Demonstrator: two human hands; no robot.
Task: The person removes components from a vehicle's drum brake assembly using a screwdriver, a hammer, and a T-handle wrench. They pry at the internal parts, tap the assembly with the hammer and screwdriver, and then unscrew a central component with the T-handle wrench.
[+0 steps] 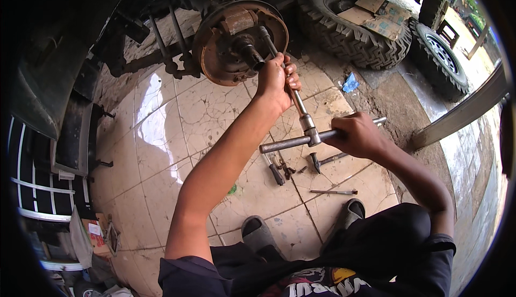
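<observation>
My left hand (277, 82) is closed round a long steel socket extension (295, 101), whose far end reaches the rusty backing plate (215, 50) of a wheel hub, just right of the protruding spindle (247, 52). At its near end, a sliding crossbar (282, 144) passes through the extension's head. My right hand (352, 133) grips this crossbar on the right side. On the tiled floor below lie a screwdriver (277, 174), a hammer (315, 163), small rusty parts (286, 171) and a thin brush-like tool (333, 192).
Big treaded tires (371, 50) with cardboard (376, 15) on top lie at upper right, beside another wheel (441, 55). A metal post (451, 122) stands at the right. Vehicle underbody parts (161, 34) fill the top left; shelving (43, 189) and clutter line the left. A blue scrap (350, 82) lies nearby.
</observation>
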